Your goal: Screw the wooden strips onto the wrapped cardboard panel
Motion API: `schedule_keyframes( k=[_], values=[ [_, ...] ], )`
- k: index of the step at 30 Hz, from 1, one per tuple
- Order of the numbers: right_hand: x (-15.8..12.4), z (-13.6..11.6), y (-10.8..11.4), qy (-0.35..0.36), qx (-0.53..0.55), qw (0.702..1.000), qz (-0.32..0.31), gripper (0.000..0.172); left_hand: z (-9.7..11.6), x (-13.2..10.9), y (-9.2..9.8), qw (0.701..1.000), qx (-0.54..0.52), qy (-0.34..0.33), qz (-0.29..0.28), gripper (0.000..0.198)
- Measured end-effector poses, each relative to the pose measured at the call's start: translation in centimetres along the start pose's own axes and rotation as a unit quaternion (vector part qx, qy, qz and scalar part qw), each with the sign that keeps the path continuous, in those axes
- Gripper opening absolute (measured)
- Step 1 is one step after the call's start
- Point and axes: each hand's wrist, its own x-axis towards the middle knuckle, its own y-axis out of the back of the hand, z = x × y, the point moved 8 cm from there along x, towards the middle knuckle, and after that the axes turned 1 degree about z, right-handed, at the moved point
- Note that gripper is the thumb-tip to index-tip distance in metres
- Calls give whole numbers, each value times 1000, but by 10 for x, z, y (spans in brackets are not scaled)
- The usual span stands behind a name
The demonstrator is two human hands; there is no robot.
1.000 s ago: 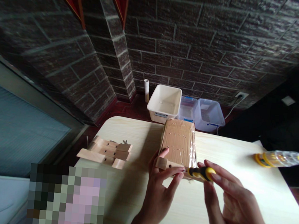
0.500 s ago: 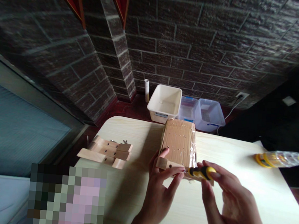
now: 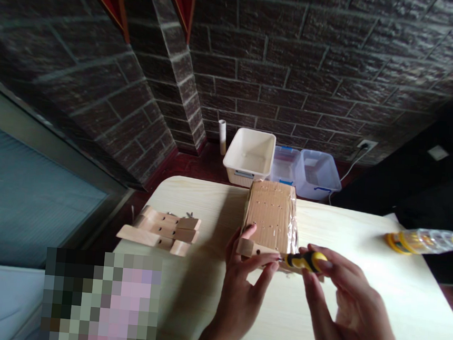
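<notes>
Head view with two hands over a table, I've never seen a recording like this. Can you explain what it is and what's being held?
No machine here: a person wears a camera on the head, so the picture looks forward and down at their own bare hands. The left hand pinches a small wood piece at the near edge of a cardboard box. The right hand holds a yellow and black screwdriver, its tip at that piece. On the table lie more wood pieces at the left and a clear container with yellow ends at the right. Beyond it, bins stand by a brick wall.
</notes>
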Motion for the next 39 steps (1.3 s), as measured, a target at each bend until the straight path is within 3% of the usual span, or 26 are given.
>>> schedule_keyframes(
  k=[8, 15, 28, 39],
  values=[
    [0, -1, 0, -14, 11, 1000, -8, 51, -1, -1, -1, 1000, -8, 4, -5, 20],
    [-6, 14, -1, -50, -20, 998, -13, 42, 3, 1, 1, 1000, 4, -8, 5, 19],
    [-5, 7, -2, -38, 16, 999, -4, 56, 1, 0, 0, 1000, 2, -13, 0, 21],
    [-5, 10, -4, -42, 9, 999, -6, 53, -2, 0, -3, 1000, 8, -9, 1, 20]
  ],
)
